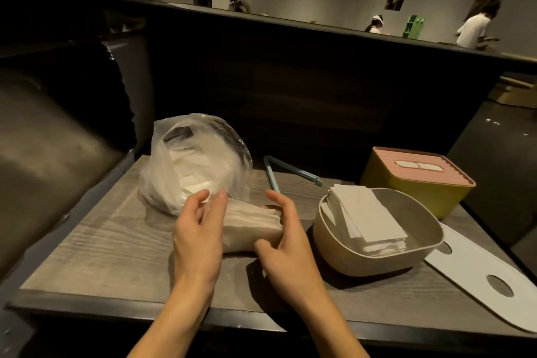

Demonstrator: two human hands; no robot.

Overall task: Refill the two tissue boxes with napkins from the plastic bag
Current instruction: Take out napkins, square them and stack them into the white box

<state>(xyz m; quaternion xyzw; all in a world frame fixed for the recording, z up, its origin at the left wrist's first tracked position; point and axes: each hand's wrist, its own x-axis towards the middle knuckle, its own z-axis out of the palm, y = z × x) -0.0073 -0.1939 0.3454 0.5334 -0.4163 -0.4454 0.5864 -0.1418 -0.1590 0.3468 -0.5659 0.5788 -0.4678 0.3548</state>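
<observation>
Both hands are working on one stack of napkins just in front of the plastic bag. Left hand is holding the stack from its left side, with the thumb and fingers curled loosely around the end near the bag's mouth. Right hand is gripping the other end, the thumb under and the fingers over the top edge. The stack is lying low over the surface; whether it is touching the wood I cannot tell.

To the right, the beige box is standing open and is already holding a pile of napkins, which is leaning on its left wall. Its white lid is lying flat just beside it, near the edge. Behind it the yellow box is sitting with its pink lid on, and a napkin is showing in the slot. A blue clip is lying between the bag and the yellow box.

I judge that the yellow box is finished and the beige one is being filled now. The next move is probably asking to square the stack, carry it to the right and lay it flat in the beige box, keeping the sheets together.
</observation>
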